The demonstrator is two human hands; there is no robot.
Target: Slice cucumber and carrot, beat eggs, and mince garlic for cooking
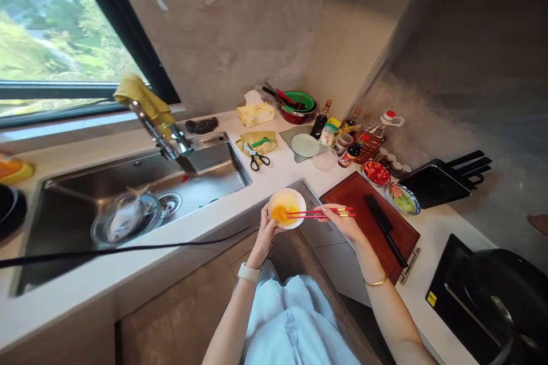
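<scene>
My left hand (266, 228) is closed round the left side of a white bowl (298, 197), tilted so its inside faces me. Yellow-orange beaten egg (280, 214) lies in it. A pair of red chopsticks (317, 214) is in my right hand (340, 222), whose fingers pinch them near their gold-banded ends. The chopstick tips dip into the egg. Both hands are held in front of the counter's corner, above its front edge. To the right of my right hand, a black-handled knife (387, 231) rests on a brown cutting board (353, 194).
At left is a sink (214, 168) with a glass bowl (152, 211) and a faucet (169, 145). Scissors (257, 157), a pale plate (305, 145), bottles (351, 154), a bowl of red pieces (377, 173) and a green-filled bowl (403, 199) line the counter. A black cooker (458, 291) stands right.
</scene>
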